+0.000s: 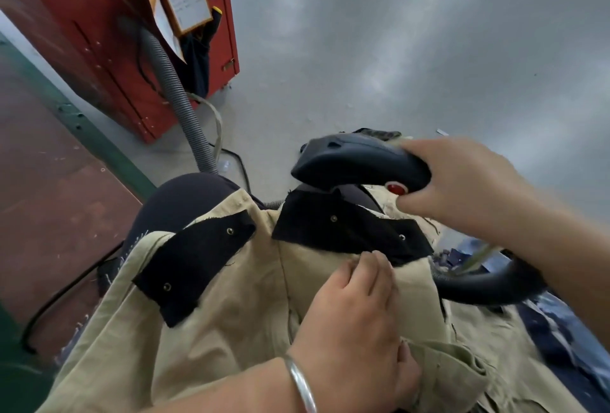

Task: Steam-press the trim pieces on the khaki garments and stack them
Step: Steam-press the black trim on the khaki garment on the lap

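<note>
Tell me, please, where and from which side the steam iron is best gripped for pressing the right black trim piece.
Grip the iron by the rear of its black handle, coming from the right, as the right hand does now. The handle tapers forward, and the red button sits at the rear underside within the fingers' reach. That probably leaves the nose free over the trim, which the left hand steadies.

Soft, even daylight; pale glare streaks the grey floor [412,49]. Wide-angle distortion bends the edges, and motion blur smears the right hand [462,181].
</note>
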Tool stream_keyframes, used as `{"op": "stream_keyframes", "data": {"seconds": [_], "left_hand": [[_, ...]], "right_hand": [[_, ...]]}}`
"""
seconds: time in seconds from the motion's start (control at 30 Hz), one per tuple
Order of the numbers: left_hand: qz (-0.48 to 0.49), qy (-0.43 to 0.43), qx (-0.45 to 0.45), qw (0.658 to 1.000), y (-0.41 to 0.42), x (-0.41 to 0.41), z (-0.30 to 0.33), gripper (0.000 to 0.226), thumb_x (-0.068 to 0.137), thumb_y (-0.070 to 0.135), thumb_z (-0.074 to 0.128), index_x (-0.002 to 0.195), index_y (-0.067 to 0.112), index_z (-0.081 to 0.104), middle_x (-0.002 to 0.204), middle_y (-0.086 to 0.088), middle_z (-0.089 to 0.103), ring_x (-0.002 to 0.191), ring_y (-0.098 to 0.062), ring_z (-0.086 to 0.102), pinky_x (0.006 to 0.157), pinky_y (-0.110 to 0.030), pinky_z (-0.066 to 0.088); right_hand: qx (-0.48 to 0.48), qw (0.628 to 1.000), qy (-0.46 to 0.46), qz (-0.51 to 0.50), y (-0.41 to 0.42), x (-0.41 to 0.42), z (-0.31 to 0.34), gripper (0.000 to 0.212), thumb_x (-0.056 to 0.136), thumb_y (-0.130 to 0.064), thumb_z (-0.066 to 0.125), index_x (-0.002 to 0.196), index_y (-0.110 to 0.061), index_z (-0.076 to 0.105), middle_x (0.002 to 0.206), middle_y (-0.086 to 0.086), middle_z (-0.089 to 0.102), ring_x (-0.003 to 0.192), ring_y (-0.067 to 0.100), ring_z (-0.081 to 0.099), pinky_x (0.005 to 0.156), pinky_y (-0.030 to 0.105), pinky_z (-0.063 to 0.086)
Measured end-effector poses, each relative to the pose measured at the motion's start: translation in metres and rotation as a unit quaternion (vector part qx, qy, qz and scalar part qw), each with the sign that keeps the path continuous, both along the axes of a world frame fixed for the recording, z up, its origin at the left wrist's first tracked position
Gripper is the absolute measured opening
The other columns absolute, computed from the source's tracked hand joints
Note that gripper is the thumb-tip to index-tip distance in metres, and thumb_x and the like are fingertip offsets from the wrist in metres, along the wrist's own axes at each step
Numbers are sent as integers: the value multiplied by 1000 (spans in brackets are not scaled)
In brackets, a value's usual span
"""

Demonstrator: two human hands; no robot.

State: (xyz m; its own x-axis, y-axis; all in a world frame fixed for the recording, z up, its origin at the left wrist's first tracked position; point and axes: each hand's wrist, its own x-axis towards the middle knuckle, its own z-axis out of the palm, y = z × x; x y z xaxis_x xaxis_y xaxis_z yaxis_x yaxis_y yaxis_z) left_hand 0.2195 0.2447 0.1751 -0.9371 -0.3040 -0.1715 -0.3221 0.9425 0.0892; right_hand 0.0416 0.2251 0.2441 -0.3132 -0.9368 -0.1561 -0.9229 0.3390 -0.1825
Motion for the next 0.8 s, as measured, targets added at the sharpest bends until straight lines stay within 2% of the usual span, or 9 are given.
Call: {"op": "stream_keyframes", "data": {"seconds": [0.1, 0.17, 0.23, 0.3, 0.37, 0.43, 0.63, 0.73, 0.8], "left_hand": [[7, 1, -11, 1000, 0, 1, 3, 73, 64, 51, 42, 115, 5, 69, 118, -12, 65, 108, -23, 60, 94, -29, 48], [15, 8, -11, 1000, -1, 3, 2, 75, 67, 48, 35, 120, 5, 66, 123, -11, 63, 113, -22, 58, 97, -30, 47], [20, 17, -5, 1000, -1, 4, 0, 75, 68, 46, 31, 122, 6, 64, 126, -11, 62, 117, -22, 57, 98, -31, 46], [19, 20, -3, 1000, 0, 4, -1, 74, 67, 48, 36, 121, 7, 65, 125, -11, 63, 116, -22, 58, 96, -31, 48], [19, 29, 10, 999, 1, 4, -4, 73, 64, 50, 44, 118, 7, 67, 123, -10, 64, 113, -22, 60, 94, -30, 49], [28, 38, 27, 999, 1, 3, -5, 72, 61, 49, 44, 114, 8, 70, 120, -10, 66, 111, -22, 61, 93, -29, 50], [32, 57, 31, 997, 1, 2, -8, 71, 62, 46, 35, 110, 9, 72, 118, -11, 67, 110, -23, 62, 95, -31, 44], [33, 45, 26, 998, 1, 2, -6, 71, 63, 46, 36, 110, 6, 72, 119, -14, 66, 109, -25, 62, 94, -29, 47], [31, 36, 30, 998, 0, 2, -5, 70, 62, 45, 37, 108, 4, 72, 119, -16, 65, 108, -26, 61, 93, -30, 49]], "right_hand": [[-45, 998, -39, 0, -22, -7, 19, 16, 76, -27, 72, 86, -19, 63, 57, 2, 59, 51, 18, 60, 43, 29, 43], [-70, 995, -76, 3, -20, -18, 37, 16, 70, -23, 71, 83, -20, 63, 52, 0, 62, 39, 11, 58, 29, 23, 39], [-71, 994, -85, 6, -4, -26, 53, 21, 63, -33, 68, 83, -28, 63, 52, -11, 63, 32, 5, 54, 25, 20, 38], [-50, 996, -74, -4, 19, -33, 62, 31, 55, -46, 60, 86, -42, 62, 53, -15, 63, 32, 4, 56, 26, 23, 41], [-27, 998, -62, -19, 43, -44, 60, 35, 51, -48, 58, 86, -49, 61, 58, -15, 64, 36, 9, 57, 32, 27, 45], [-7, 998, -57, -34, 65, -51, 51, 31, 50, -47, 58, 81, -47, 60, 58, -11, 62, 39, 13, 55, 44, 33, 51], [64, 996, -47, -31, 87, -36, 17, 24, 50, -50, 50, 74, -50, 52, 51, -18, 55, 42, 5, 53, 40, 33, 46], [74, 996, -40, -26, 72, -29, 5, 30, 52, -54, 48, 81, -49, 53, 58, -21, 59, 41, 5, 52, 43, 41, 49], [59, 998, -36, -12, 58, -23, 1, 33, 52, -58, 44, 83, -50, 52, 69, -30, 59, 44, 2, 51, 43, 38, 47]]}}
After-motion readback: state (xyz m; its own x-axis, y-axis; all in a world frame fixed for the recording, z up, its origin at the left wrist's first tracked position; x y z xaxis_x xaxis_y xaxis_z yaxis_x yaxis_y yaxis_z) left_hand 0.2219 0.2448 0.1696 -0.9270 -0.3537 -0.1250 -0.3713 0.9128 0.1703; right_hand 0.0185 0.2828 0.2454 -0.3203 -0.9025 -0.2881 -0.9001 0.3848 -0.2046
